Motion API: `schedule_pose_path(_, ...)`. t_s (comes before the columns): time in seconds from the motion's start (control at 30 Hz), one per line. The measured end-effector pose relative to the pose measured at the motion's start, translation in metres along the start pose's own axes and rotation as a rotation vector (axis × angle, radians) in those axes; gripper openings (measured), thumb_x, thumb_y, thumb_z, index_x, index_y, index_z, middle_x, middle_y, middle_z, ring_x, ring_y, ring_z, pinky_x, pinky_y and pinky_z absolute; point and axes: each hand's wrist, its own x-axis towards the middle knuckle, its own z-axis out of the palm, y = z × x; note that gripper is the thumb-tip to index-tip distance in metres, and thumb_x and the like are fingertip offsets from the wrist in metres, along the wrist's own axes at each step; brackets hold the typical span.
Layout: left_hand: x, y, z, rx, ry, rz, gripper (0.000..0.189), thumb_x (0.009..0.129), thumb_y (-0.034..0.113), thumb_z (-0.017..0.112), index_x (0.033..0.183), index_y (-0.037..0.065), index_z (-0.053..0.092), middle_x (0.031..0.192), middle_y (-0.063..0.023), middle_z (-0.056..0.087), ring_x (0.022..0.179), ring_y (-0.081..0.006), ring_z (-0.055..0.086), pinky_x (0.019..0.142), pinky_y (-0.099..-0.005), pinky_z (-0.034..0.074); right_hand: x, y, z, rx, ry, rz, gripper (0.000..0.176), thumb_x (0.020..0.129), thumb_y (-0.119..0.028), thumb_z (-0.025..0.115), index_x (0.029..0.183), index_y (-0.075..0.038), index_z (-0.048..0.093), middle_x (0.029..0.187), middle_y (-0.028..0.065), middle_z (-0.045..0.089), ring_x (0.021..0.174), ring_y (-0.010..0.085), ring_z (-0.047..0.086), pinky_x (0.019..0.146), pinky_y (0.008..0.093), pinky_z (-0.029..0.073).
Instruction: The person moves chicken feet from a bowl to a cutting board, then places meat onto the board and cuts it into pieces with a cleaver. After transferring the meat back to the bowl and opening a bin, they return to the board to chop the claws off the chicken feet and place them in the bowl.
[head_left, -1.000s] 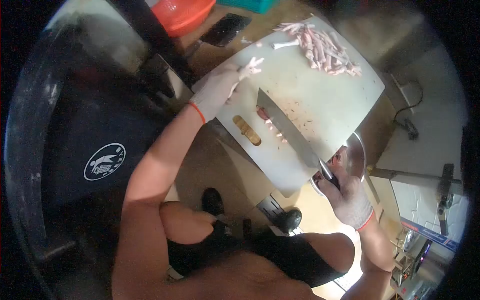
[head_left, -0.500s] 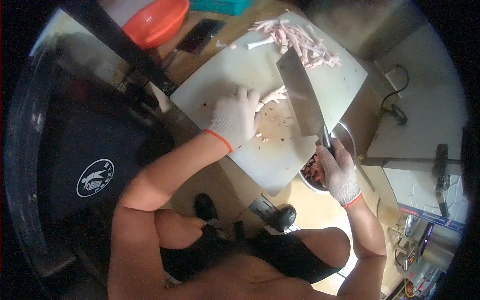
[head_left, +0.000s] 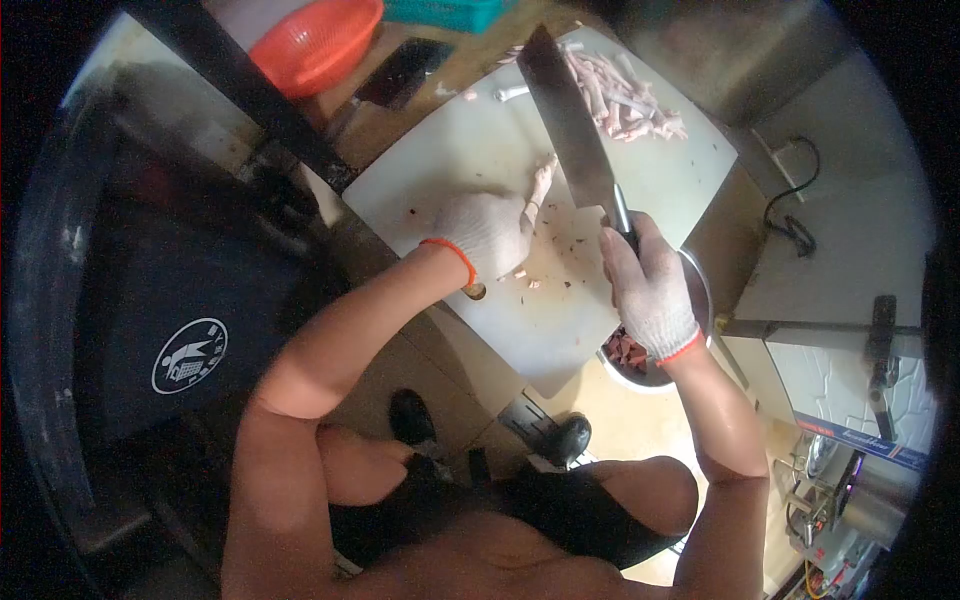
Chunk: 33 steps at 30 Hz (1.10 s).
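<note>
My left hand (head_left: pixel 485 233), in a white glove with an orange cuff, presses a pale chicken foot (head_left: pixel 540 184) onto the white cutting board (head_left: pixel 450 150). In my gloved right hand (head_left: pixel 648 285) is the handle of a big cleaver (head_left: pixel 567 118), whose blade is raised over the board, just right of the foot. A heap of chicken feet (head_left: pixel 625 95) lies at the board's far right corner. Small cut scraps are scattered on the board near my left hand.
A metal bowl (head_left: pixel 690 290) with reddish pieces sits below the board's right edge, partly behind my right wrist. An orange basket (head_left: pixel 315 40) and a dark phone (head_left: pixel 403 72) lie beyond the board. A large black bin (head_left: pixel 180 330) stands on the left.
My left hand carried a chicken foot from the board's left edge to its middle and pinned it down. The cleaver rose off the board and swung up over the foot.
</note>
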Motion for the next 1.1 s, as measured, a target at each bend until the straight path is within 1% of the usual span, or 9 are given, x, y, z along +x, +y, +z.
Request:
schedule_pose_path(0.13,-0.003,0.010,-0.001,-0.034,-0.073,-0.005,0.036,0.118,0.034,0.056,0.115,0.005,0.077,0.106,-0.0281,0.083,0.100,-0.0529,0.081,0.095,-0.0654,0.064,0.020,0.007,0.014,-0.150,-0.001,-0.129,0.027,0.120,-0.027,0.067,0.121,0.000,0.067,0.084,0.0316,0.073,0.083,0.0549,0.077,0.073,0.0570,0.058)
schedule_pose_path(0.27,-0.003,0.002,0.013,0.004,-0.019,0.036,0.038,0.119,0.037,0.056,0.116,0.006,0.077,0.106,-0.0266,0.084,0.096,-0.0502,0.082,0.092,-0.0645,0.065,0.029,0.004,0.014,-0.238,-0.057,-0.115,0.028,0.120,-0.027,0.067,0.123,0.001,0.067,0.085,0.0323,0.072,0.082,0.0514,0.077,0.076,0.0560,0.059)
schedule_pose_path(0.33,-0.003,0.003,0.013,0.045,0.021,0.058,0.038,0.119,0.038,0.057,0.114,0.006,0.077,0.105,-0.0258,0.084,0.094,-0.0492,0.083,0.090,-0.0641,0.065,0.025,-0.021,0.003,-0.037,0.012,-0.137,0.028,0.120,-0.026,0.067,0.125,0.002,0.069,0.083,0.0273,0.071,0.079,0.0387,0.077,0.078,0.0517,0.059)
schedule_pose_path(0.4,-0.005,0.012,0.002,0.039,-0.099,-0.008,0.033,0.115,0.035,0.064,0.121,0.008,0.082,0.108,-0.0251,0.087,0.102,-0.0443,0.087,0.093,-0.0596,0.068,0.019,-0.058,-0.014,0.109,0.126,-0.296,0.030,0.123,-0.027,0.066,0.134,0.000,0.068,0.084,0.0058,0.068,0.078,0.0122,0.065,0.070,0.0357,0.054)
schedule_pose_path(0.5,-0.007,0.013,0.003,0.021,-0.059,-0.031,0.032,0.111,0.038,0.073,0.123,0.009,0.081,0.109,-0.0218,0.087,0.101,-0.0425,0.087,0.092,-0.0573,0.068,0.023,-0.086,-0.019,0.343,0.280,-0.452,0.026,0.124,-0.026,0.063,0.134,-0.002,0.068,0.084,0.0016,0.067,0.070,0.0062,0.060,0.060,0.0293,0.048)
schedule_pose_path(0.63,-0.010,0.005,0.015,0.048,0.054,0.064,0.029,0.114,0.035,0.066,0.116,0.008,0.075,0.098,-0.0235,0.083,0.088,-0.0462,0.083,0.086,-0.0612,0.067,0.055,0.007,0.020,-0.434,-0.147,-0.142,0.051,0.117,-0.040,0.066,0.133,0.009,0.068,0.103,0.0454,0.075,0.108,0.0630,0.077,0.092,0.0633,0.062)
schedule_pose_path(0.77,-0.015,0.009,0.027,0.143,0.079,0.085,0.031,0.112,0.037,0.068,0.118,0.007,0.074,0.102,-0.0214,0.084,0.089,-0.0424,0.085,0.083,-0.0591,0.068,0.047,-0.013,0.017,-0.391,-0.208,0.010,0.058,0.119,-0.049,0.062,0.123,0.008,0.069,0.103,0.0435,0.076,0.109,0.0628,0.076,0.100,0.0644,0.060)
schedule_pose_path(0.9,-0.020,0.022,0.024,0.244,0.128,0.015,0.036,0.112,0.041,0.068,0.120,0.007,0.073,0.108,-0.0193,0.083,0.091,-0.0409,0.085,0.083,-0.0568,0.068,0.034,-0.012,0.019,-0.386,-0.164,-0.186,0.047,0.121,-0.037,0.060,0.116,0.009,0.067,0.094,0.0407,0.073,0.099,0.0595,0.077,0.087,0.0579,0.060)
schedule_pose_path(1.1,-0.013,0.002,0.033,0.260,0.140,-0.011,0.038,0.114,0.046,0.067,0.120,0.009,0.074,0.111,-0.0186,0.083,0.094,-0.0387,0.085,0.081,-0.0555,0.067,-0.008,-0.003,-0.010,-0.389,-0.249,0.159,0.055,0.119,-0.044,0.061,0.125,0.009,0.072,0.108,0.0412,0.077,0.108,0.0547,0.081,0.098,0.0606,0.062)
